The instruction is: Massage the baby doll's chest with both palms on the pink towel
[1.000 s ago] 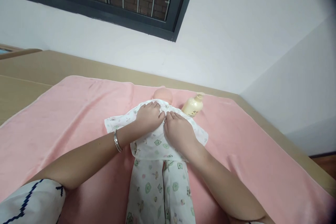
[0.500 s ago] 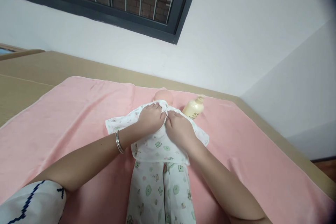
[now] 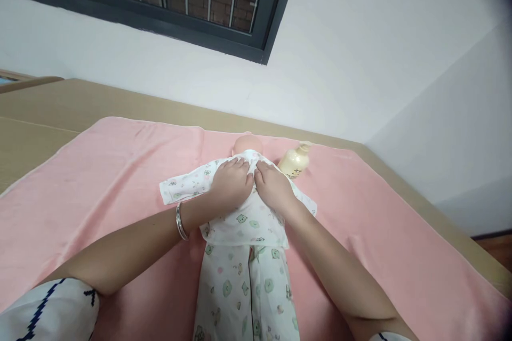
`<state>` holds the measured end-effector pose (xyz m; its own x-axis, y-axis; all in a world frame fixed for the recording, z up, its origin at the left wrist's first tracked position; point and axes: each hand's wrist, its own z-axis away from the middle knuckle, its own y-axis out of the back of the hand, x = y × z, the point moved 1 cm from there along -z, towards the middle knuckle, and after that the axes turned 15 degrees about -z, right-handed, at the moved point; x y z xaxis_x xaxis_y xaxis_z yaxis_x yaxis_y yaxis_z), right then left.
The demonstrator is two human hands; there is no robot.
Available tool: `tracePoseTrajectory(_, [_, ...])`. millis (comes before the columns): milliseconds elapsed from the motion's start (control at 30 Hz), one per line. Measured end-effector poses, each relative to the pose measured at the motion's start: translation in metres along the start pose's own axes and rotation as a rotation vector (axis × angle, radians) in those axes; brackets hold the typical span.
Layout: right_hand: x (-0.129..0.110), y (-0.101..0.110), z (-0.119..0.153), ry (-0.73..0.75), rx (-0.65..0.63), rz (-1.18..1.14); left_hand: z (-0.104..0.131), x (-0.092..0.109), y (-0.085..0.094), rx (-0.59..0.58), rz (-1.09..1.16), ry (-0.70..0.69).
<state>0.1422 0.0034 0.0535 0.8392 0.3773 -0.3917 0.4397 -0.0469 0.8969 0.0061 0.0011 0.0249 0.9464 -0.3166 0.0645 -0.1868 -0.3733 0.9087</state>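
Observation:
A doll lies on its back or front, I cannot tell which, with its bald head (image 3: 247,144) at the far end. It wears a white printed top (image 3: 246,225) and matching trousers (image 3: 229,287). My left hand (image 3: 231,184) rests flat on the chest of the top, fingers stretched toward the neckline. Beside it my right hand (image 3: 273,185) lies on the other half of the chest, fingers extended and the thumb side near my left thumb. Both palms press on cloth without gripping it. The sleeves spread out to either side.
A cream pump bottle (image 3: 295,161) leans or lies just right of the doll's head. Under everything is a pink blanket (image 3: 132,170) on a wooden surface (image 3: 120,101). White wall and a dark-framed window (image 3: 168,26) stand behind.
My fingers have let go of the cloth at the top's front and now lie flat on the chest. The doll and bottle stay where they were.

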Motion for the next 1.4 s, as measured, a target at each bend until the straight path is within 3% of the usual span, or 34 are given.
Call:
tracePoseTrajectory(133, [-0.023,0.006,0.019,-0.028,-0.019,0.058,-0.014,-0.013,0.002,-0.108,0.063,0.020])
tracePoseTrajectory(200, [-0.027,0.007,0.022,-0.029,-0.034,0.054,-0.015,-0.014,0.001,-0.106,0.056,0.014])
tracePoseTrajectory(433, [0.009,-0.005,-0.007,0.056,-0.013,-0.190,0.011,0.008,-0.007,0.091,-0.048,-0.054])
tracePoseTrajectory(567, [0.013,-0.011,-0.010,0.009,-0.023,-0.200,0.013,0.013,-0.002,0.042,-0.030,-0.046])
tracePoseTrajectory(800, [-0.016,-0.013,0.015,-0.016,0.006,-0.018,-0.006,-0.009,-0.005,-0.081,0.078,0.004])
tracePoseTrajectory(1000, [-0.010,-0.012,0.013,0.046,0.006,-0.052,-0.007,-0.013,-0.016,-0.049,0.103,0.057])
tracePoseTrajectory(1167, [0.007,-0.017,-0.003,0.021,0.005,-0.150,-0.005,-0.011,-0.022,-0.007,0.086,0.076])
tracePoseTrajectory(1400, [0.008,-0.021,-0.002,0.016,0.024,-0.163,-0.005,-0.012,-0.023,0.007,0.085,0.070])
